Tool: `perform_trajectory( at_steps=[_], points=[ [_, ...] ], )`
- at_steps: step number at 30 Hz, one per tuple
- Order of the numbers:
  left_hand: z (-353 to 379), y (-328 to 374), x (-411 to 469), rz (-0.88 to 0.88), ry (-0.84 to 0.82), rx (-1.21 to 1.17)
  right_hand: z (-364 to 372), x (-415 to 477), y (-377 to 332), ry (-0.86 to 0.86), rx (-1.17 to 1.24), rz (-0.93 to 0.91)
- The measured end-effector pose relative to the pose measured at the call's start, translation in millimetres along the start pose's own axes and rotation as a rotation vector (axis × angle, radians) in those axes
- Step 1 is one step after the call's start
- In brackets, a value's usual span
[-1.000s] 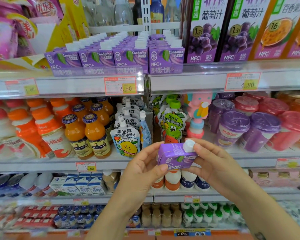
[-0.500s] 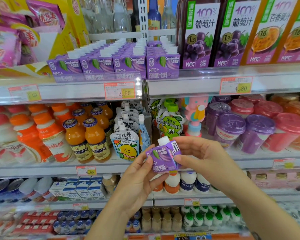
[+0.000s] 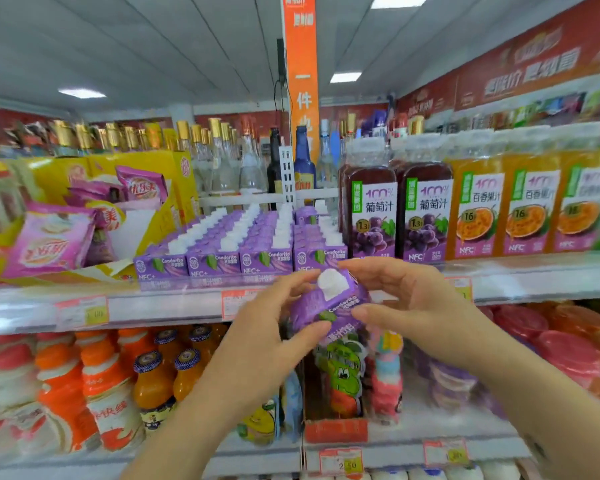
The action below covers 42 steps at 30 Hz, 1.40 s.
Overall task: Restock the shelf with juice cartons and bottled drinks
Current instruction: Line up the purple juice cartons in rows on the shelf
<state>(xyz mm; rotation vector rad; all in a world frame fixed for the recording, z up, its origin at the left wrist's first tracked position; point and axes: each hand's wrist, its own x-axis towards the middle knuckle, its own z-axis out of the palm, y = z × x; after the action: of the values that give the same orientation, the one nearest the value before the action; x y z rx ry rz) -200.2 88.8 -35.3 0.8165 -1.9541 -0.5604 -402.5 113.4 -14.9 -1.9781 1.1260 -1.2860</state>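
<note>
A small purple juice carton (image 3: 333, 311) with a white cap is held between both hands, just in front of the shelf edge (image 3: 174, 306). My left hand (image 3: 267, 336) pinches its left side and lower corner. My right hand (image 3: 409, 303) grips its right side, fingers over the top. Right behind it, on the shelf, stand several rows of the same purple cartons (image 3: 243, 247), white caps up.
Tall grape juice bottles (image 3: 399, 209) and orange passion-fruit bottles (image 3: 503, 209) stand right of the cartons. A yellow box of pink snack packs (image 3: 84, 216) sits left. Orange drink bottles (image 3: 153, 379) and pouches (image 3: 343, 375) fill the shelf below. Glass bottles (image 3: 222, 157) stand behind.
Both hands have lifted the carton from the level of the lower shelf up to the carton shelf's front edge. The carton now sits cap up, and the camera has tilted upward.
</note>
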Motion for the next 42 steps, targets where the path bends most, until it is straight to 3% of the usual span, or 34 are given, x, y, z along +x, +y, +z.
perform_trajectory(
  at_steps=[5, 9, 13, 17, 31, 39, 42],
  points=[
    [-29.9, 12.5, 47.3, 0.207, 0.076, 0.242, -26.1, 37.2, -34.1, 0.070, -0.331, -0.232],
    [-45.8, 8.6, 93.6, 0.106, 0.211, 0.201, -56.5, 73.6, -46.3, 0.372, -0.758, -0.472],
    [-48.9, -0.3, 147.6, 0.030, 0.252, 0.233, -72.4, 109.2, -39.2, 0.424, -1.003, -0.426],
    [-44.2, -20.4, 197.3, -0.051, 0.144, 0.343, -74.0, 124.6, -25.9, 0.394, -1.034, -0.399],
    [-21.0, -59.3, 256.3, -0.256, -0.524, 0.548, -72.5, 127.8, -10.9, 0.501, -0.950, -0.491],
    [-22.5, -52.5, 265.5, -0.248, -0.740, 0.751, -67.2, 128.9, -11.9, 0.561, -0.937, -0.487],
    [-25.2, -47.5, 279.4, -0.215, -0.715, 0.815, -67.2, 129.0, -12.8, 0.560, -0.935, -0.480]
  ],
)
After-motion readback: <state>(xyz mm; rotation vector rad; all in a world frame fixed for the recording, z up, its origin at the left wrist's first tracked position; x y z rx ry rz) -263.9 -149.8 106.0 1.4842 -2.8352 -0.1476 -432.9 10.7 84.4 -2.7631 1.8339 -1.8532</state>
